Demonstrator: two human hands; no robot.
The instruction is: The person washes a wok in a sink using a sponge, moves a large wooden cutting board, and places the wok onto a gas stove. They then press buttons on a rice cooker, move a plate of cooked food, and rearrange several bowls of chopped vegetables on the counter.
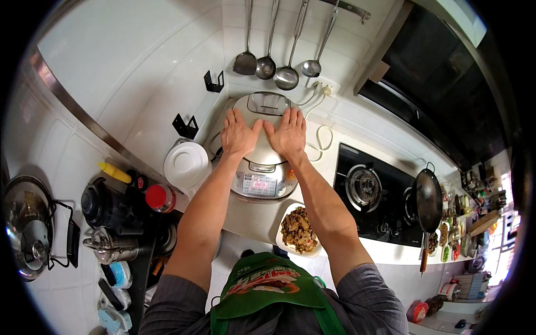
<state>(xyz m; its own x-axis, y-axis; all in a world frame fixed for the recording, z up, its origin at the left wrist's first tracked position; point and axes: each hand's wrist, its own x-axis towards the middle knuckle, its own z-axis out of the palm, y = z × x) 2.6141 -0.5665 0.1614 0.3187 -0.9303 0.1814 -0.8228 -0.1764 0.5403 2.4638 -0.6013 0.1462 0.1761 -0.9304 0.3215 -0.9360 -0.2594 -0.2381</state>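
Note:
Both palms rest flat on the closed lid of a rice cooker (pixel 264 144) that stands on the countertop in the corner. My left hand (pixel 240 132) lies on the left half of the lid, and my right hand (pixel 287 133) lies on the right half, with the thumbs nearly meeting. The fingers of each hand are extended and hold nothing. On the cooker's front, a control panel (pixel 260 184) is lit with a red display. A white dish of chopped cooked food (pixel 299 230) sits at the counter's front edge, below my right forearm.
A white lidded container (pixel 186 164) stands left of the cooker. To the right is a black gas hob (pixel 363 188) with a wok (pixel 427 201). A power cord (pixel 322 140) loops beside the cooker. Steel ladles (pixel 287 78) hang above. A red-lidded jar (pixel 160 198) is at left.

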